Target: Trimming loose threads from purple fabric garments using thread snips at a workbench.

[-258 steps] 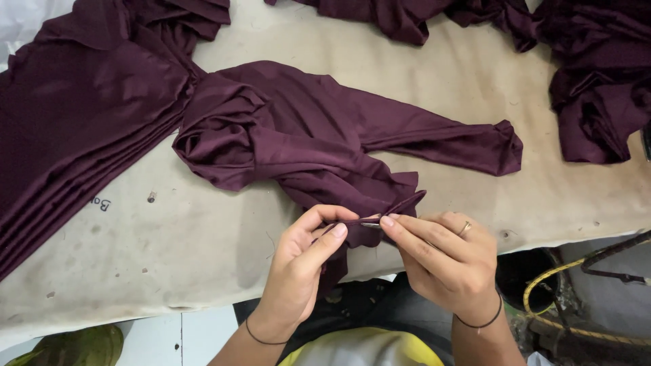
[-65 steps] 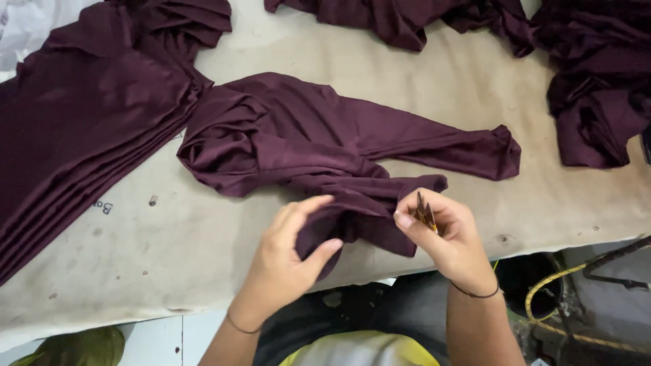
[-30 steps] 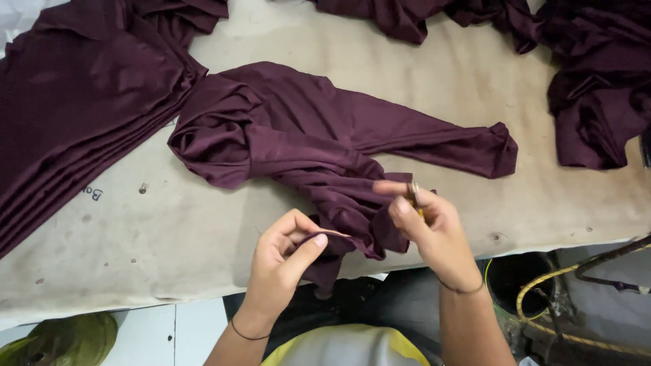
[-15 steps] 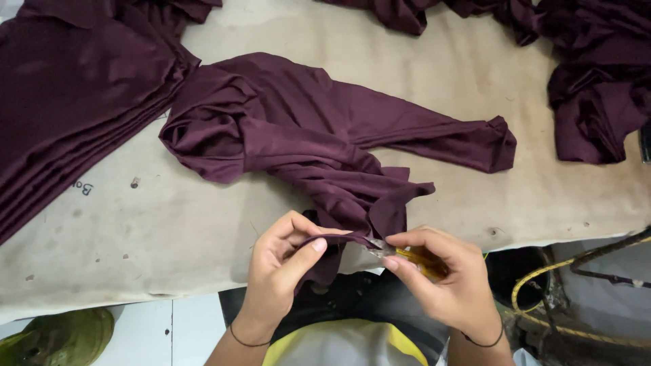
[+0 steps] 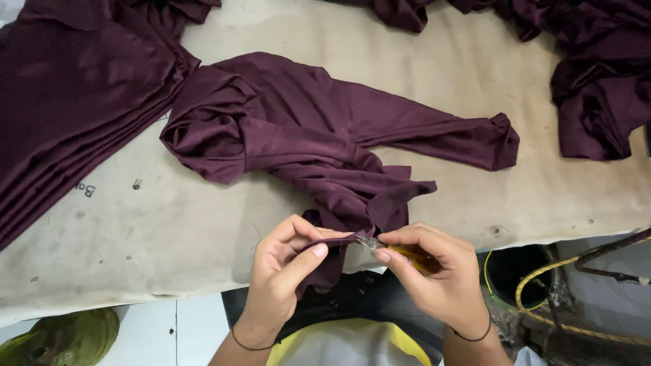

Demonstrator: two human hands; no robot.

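Observation:
A dark maroon garment [image 5: 305, 135] lies crumpled on the beige table [image 5: 169, 230], one sleeve stretched to the right. My left hand [image 5: 285, 271] pinches the garment's lower edge at the table's front. My right hand [image 5: 434, 278] holds a small yellow-handled thread snipper [image 5: 400, 249], its metal tip touching the pinched fabric edge between the two hands.
A flat stack of maroon garments [image 5: 74, 102] lies at the left. More crumpled maroon garments [image 5: 597, 74] are heaped at the back right. Yellow and black cables [image 5: 576, 285] hang below the table's right edge. A green object [image 5: 61, 339] sits on the floor at the lower left.
My right hand came down from above the garment to the front edge, bringing the snipper tip to the fabric. My left hand kept its pinch on the edge.

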